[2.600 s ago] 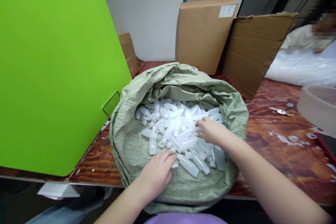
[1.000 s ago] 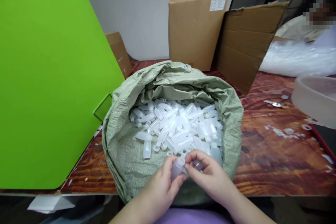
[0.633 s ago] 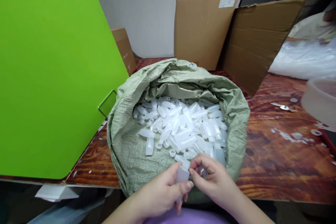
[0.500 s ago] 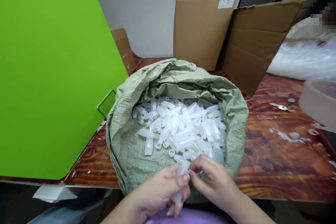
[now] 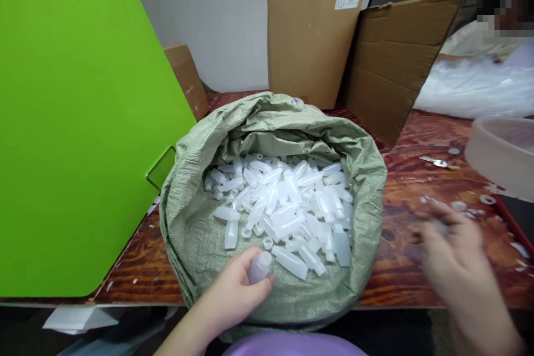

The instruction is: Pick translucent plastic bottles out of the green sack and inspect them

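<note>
Swinging away over table (image 5: 417, 267), right hand (image 5: 448, 247), left hand (image 5: 231, 292) keeping bottle (image 5: 259, 267)

a big bright green board (image 5: 75, 122) leans at the left of the wood-grain worktop (image 5: 421, 267). two cardboard boxes (image 5: 311, 39) stand at the back, one with its flap open. a pale round tub (image 5: 503, 153) sits far right, white scraps (image 5: 459, 206) scattered near it.

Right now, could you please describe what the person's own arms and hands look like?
Both forearms are bare, with no sleeves, gloves, watch or rings visible. The left hand is sharp, with short, unpainted nails. The right hand is motion-blurred, so finer detail cannot be made out.
</note>
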A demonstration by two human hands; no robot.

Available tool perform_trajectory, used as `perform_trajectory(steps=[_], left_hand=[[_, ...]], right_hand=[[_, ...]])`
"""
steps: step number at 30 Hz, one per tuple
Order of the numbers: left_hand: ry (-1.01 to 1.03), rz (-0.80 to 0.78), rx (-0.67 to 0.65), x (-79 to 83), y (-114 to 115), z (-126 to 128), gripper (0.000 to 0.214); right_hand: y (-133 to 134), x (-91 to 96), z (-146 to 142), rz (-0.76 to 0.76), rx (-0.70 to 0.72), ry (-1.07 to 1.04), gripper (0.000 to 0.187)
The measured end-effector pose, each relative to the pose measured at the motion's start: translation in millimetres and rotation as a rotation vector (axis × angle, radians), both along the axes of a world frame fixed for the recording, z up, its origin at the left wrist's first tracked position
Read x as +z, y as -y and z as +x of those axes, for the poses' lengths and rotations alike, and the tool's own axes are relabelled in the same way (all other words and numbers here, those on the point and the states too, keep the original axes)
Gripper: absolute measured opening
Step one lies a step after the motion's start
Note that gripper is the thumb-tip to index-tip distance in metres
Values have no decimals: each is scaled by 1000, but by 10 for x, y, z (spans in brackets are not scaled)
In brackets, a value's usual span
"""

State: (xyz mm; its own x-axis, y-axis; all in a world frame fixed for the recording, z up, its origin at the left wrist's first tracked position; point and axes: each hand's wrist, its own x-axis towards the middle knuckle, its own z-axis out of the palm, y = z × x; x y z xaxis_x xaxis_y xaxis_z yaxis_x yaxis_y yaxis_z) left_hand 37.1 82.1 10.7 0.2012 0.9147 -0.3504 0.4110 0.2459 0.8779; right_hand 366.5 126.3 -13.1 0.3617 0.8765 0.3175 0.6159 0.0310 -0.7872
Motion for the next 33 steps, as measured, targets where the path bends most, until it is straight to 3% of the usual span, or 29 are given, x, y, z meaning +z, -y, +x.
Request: perform_trajectory(steps=[1,3,5,7,12,17,25,27,31,33], left_hand=[[-3,-17,-37,22,5,66,14],[-41,-57,-133,73,7,213,14],[-69,-83,-216,110,2,339,20],[-67,-83,-258,117,-7,409,23],[-73,-94,-288,49,-24,358,19],[-21,-195,-457,69,-76,276,13],[-6,-300,-587,173,-202,246,14],[1,-353,-595,174,-246,232,13],[161,-561,-684,94,-310,198,22],[272,-614,-717,30,-314,188,26]], right_hand=[[69,-6,-144,-29,116,-64,44],[211,5,-491,-105,513,-173,38],[299,44,-795,-181,874,-148,33],[310,98,-967,-172,1020,-118,30],[224,225,-962,-100,1133,-113,25],[260,325,-953,-137,1255,-30,26],[242,376,-947,-152,1281,12,22],[232,349,-962,-68,1278,9,21],[255,317,-1011,288,1344,129,23],[268,314,-1026,271,1343,173,23]])
